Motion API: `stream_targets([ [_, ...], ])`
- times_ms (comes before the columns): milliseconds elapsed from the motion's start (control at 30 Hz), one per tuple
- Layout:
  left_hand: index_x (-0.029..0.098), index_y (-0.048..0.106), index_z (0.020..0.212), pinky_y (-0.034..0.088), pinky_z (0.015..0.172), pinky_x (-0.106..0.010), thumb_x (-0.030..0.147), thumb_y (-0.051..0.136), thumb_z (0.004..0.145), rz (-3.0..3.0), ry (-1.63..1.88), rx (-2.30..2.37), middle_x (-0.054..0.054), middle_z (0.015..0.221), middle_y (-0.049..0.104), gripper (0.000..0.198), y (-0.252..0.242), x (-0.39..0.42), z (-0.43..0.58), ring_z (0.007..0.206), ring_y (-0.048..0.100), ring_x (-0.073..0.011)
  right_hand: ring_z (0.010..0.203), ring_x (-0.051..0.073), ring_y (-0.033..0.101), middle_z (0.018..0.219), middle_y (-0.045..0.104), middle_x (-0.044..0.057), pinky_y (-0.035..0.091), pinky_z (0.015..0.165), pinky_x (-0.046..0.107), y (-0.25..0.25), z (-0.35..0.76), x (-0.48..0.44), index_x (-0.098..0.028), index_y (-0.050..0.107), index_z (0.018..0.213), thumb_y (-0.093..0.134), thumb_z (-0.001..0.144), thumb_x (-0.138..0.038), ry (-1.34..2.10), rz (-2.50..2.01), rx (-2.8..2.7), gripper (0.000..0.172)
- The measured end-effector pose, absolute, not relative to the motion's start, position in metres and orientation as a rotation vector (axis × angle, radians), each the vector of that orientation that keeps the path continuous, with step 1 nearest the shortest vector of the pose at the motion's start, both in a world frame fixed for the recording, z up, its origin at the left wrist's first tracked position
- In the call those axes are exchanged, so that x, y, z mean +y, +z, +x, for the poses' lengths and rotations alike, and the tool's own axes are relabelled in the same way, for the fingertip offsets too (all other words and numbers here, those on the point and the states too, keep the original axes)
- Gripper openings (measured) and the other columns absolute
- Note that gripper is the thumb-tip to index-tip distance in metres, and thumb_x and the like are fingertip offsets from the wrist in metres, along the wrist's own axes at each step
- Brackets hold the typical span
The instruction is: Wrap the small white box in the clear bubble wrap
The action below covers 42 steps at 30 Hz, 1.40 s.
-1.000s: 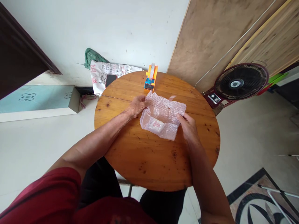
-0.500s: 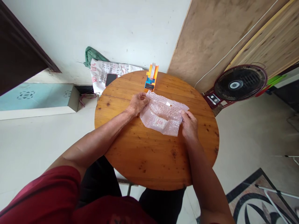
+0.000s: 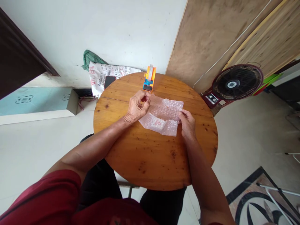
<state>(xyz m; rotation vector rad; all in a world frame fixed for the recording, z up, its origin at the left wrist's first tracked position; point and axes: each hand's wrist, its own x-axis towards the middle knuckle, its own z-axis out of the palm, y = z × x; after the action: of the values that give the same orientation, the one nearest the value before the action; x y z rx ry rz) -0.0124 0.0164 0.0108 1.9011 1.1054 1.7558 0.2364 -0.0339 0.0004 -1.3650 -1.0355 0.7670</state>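
A sheet of pinkish clear bubble wrap (image 3: 164, 109) lies on the round wooden table (image 3: 150, 162), its near part folded over a small item with red marks that is hard to make out. My right hand (image 3: 187, 123) pinches the sheet's right edge between thumb and fingers. At the upper left corner of the wrap, my left hand (image 3: 138, 106) is raised with thumb and fingertips together; whatever they hold, if anything, is too small to tell. Beyond the wrap stands an orange and blue tape dispenser (image 3: 149, 79) with a roll of clear tape.
A dark fan (image 3: 236, 83) stands right of the table. Behind the table's left edge are a printed white sack (image 3: 97, 76), a dark flat object (image 3: 109, 82) and a green bag (image 3: 92, 57). The wall rises behind.
My left hand has lifted and turned, its pinched fingers now above the wrap's corner. The wrap's far edge has changed shape and lies straighter. My right hand stays at the right edge.
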Motion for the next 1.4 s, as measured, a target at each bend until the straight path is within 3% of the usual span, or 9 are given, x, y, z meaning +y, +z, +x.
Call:
stream_targets([
  [133, 0.015, 0.067, 0.086, 0.050, 0.071, -0.026, 0.023, 0.057, 0.087, 2.070, 1.549, 0.852, -0.006, 0.082, 0.068, 0.013, 0.013, 0.009, -0.009, 0.072, 0.062, -0.0132, 0.063, 0.013, 0.057, 0.079, 0.066, 0.000, 0.042, 0.056, 0.026, 0.000, 0.239, -0.033, -0.019, 0.066, 0.097, 0.070, 0.072, -0.046, 0.744, -1.419, -1.045, 0.037],
  [300, 0.014, 0.070, 0.088, 0.051, 0.074, -0.027, 0.019, 0.056, 0.085, 2.107, 1.330, 0.790, -0.007, 0.084, 0.073, 0.015, 0.008, 0.010, -0.008, 0.077, 0.066, -0.0148, 0.063, 0.011, 0.059, 0.086, 0.066, 0.000, 0.047, 0.064, 0.028, 0.004, 0.241, -0.034, -0.019, 0.066, 0.095, 0.069, 0.073, -0.042, 0.595, -1.397, -1.056, 0.032],
  [500, 0.013, 0.070, 0.092, 0.052, 0.073, -0.027, 0.029, 0.059, 0.087, 1.892, 1.088, 0.780, -0.008, 0.089, 0.073, 0.021, 0.011, 0.010, -0.012, 0.080, 0.068, -0.0157, 0.068, 0.014, 0.062, 0.083, 0.067, 0.000, 0.051, 0.070, 0.031, 0.014, 0.239, -0.043, -0.020, 0.067, 0.095, 0.067, 0.081, -0.040, 0.485, -1.322, -1.168, 0.024],
  [600, 0.012, 0.069, 0.102, 0.053, 0.078, -0.029, 0.036, 0.059, 0.087, 1.832, 0.942, 0.789, -0.008, 0.093, 0.073, 0.029, 0.010, 0.010, -0.012, 0.083, 0.068, -0.0170, 0.080, 0.017, 0.067, 0.091, 0.070, 0.002, 0.054, 0.079, 0.035, 0.022, 0.234, -0.053, -0.023, 0.066, 0.099, 0.068, 0.083, -0.039, 0.511, -1.239, -1.231, 0.024],
  [733, 0.013, 0.065, 0.118, 0.053, 0.082, -0.031, 0.043, 0.057, 0.090, 1.856, 0.768, 0.781, -0.008, 0.100, 0.073, 0.041, 0.008, 0.010, -0.013, 0.090, 0.067, -0.0189, 0.111, 0.024, 0.066, 0.125, 0.067, 0.007, 0.050, 0.098, 0.042, 0.039, 0.225, -0.073, -0.028, 0.061, 0.121, 0.063, 0.090, -0.040, 0.603, -1.065, -1.481, 0.033],
  [900, 0.012, 0.067, 0.114, 0.051, 0.086, -0.032, 0.046, 0.052, 0.092, 1.941, 0.716, 0.736, -0.008, 0.098, 0.071, 0.043, 0.014, 0.008, -0.017, 0.092, 0.065, -0.0197, 0.129, 0.028, 0.056, 0.144, 0.057, 0.008, 0.042, 0.110, 0.048, 0.049, 0.218, -0.089, -0.030, 0.048, 0.142, 0.055, 0.095, -0.046, 0.705, -1.081, -1.846, 0.050],
  [1133, 0.013, 0.070, 0.109, 0.050, 0.077, -0.027, 0.048, 0.055, 0.090, 1.942, 0.646, 0.857, -0.005, 0.093, 0.071, 0.042, 0.027, 0.007, -0.023, 0.083, 0.063, -0.0166, 0.104, 0.026, 0.065, 0.120, 0.071, 0.008, 0.044, 0.099, 0.045, 0.038, 0.217, -0.084, -0.025, 0.055, 0.136, 0.048, 0.096, -0.052, 0.481, -1.206, -2.037, 0.049],
  [1300, 0.016, 0.073, 0.102, 0.050, 0.070, -0.025, 0.044, 0.065, 0.085, 1.806, 0.647, 0.781, -0.005, 0.088, 0.074, 0.034, 0.033, 0.010, -0.033, 0.076, 0.066, -0.0150, 0.087, 0.022, 0.065, 0.094, 0.074, 0.003, 0.046, 0.087, 0.037, 0.047, 0.224, -0.087, -0.026, 0.072, 0.107, 0.042, 0.099, -0.047, 0.535, -1.345, -1.994, 0.038],
  [1400, 0.016, 0.076, 0.101, 0.051, 0.060, -0.026, 0.048, 0.067, 0.085, 1.632, 0.369, 0.606, -0.007, 0.074, 0.074, 0.037, 0.045, 0.008, -0.043, 0.063, 0.067, -0.0172, 0.082, 0.021, 0.066, 0.089, 0.073, 0.002, 0.048, 0.079, 0.035, 0.047, 0.227, -0.088, -0.025, 0.074, 0.099, 0.042, 0.099, -0.048, 0.662, -1.311, -1.910, 0.039],
])
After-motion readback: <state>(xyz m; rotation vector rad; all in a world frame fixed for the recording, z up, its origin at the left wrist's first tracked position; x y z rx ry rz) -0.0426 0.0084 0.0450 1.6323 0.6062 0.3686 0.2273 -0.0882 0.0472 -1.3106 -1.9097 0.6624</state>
